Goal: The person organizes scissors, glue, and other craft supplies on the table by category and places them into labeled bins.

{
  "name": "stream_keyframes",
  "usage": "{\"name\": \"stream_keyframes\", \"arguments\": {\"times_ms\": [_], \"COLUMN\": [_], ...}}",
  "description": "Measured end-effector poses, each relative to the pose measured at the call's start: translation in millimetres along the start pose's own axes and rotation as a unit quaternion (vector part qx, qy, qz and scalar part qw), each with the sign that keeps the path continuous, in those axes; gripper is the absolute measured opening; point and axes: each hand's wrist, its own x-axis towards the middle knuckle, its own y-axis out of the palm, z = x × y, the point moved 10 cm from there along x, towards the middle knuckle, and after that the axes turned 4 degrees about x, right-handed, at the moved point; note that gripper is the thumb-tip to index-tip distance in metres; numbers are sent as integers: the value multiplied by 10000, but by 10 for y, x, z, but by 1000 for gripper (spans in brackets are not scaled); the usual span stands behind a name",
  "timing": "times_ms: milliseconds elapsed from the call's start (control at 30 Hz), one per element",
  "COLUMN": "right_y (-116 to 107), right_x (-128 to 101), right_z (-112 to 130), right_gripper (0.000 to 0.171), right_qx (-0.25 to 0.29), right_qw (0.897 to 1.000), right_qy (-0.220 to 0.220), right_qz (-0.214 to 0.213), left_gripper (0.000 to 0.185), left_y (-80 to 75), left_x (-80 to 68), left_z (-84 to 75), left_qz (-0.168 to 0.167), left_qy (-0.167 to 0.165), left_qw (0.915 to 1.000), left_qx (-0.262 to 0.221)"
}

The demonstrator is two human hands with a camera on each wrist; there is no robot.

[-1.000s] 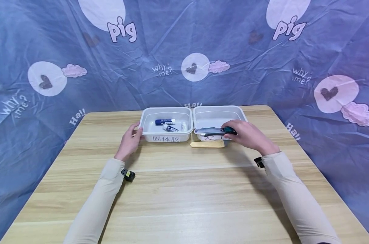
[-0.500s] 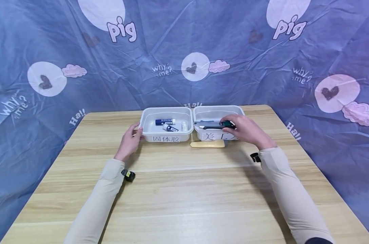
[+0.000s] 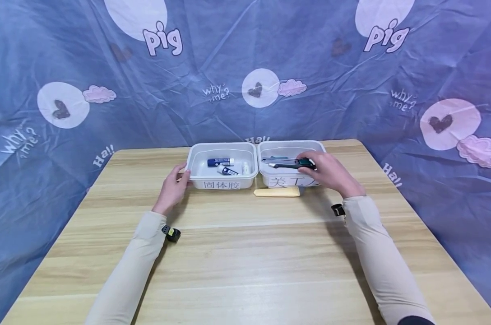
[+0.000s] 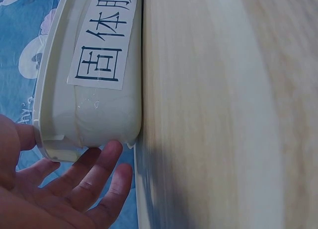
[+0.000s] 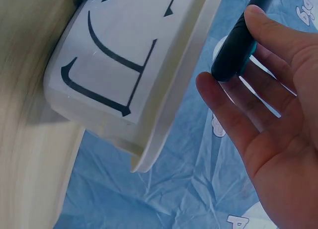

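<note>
In the head view, my right hand [image 3: 331,169] pinches a dark green and black utility knife [image 3: 285,166] by its right end, over the opening of the right white box [image 3: 289,144]. Thumb and fingertips meet the dark handle [image 5: 233,52] in the right wrist view; the knife's far end runs out of that frame. My left hand [image 3: 172,189] touches the left end of the left white box [image 3: 192,153]. The left wrist view has its thumb at the rim and relaxed fingers [image 4: 99,169] against the wall. Two blue-and-white glue sticks [image 3: 220,162] and a whitish tube [image 3: 245,168] lie inside that box.
A slim yellow tool [image 3: 277,192] lies on the wooden table [image 3: 245,262] in front of the right box. Both boxes carry paper labels [image 3: 221,185] on their fronts. A blue printed cloth [image 3: 213,54] hangs behind the table.
My right hand has carried the utility knife up and away from me, from across the right box's label to over its opening, now slightly to the right. My left hand has stayed put.
</note>
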Motion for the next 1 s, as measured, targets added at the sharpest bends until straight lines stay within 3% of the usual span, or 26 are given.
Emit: {"name": "stream_keyframes", "arguments": {"times_ms": [1000], "right_y": [85], "right_x": [-9], "right_z": [-206], "right_gripper": [30], "right_qx": [22], "right_qw": [9998], "right_qy": [210], "right_qz": [40], "left_gripper": [53], "left_y": [-7], "left_x": [-18], "left_z": [-29], "left_qz": [-43], "left_qy": [50], "left_qw": [10000], "left_qx": [-61]}}
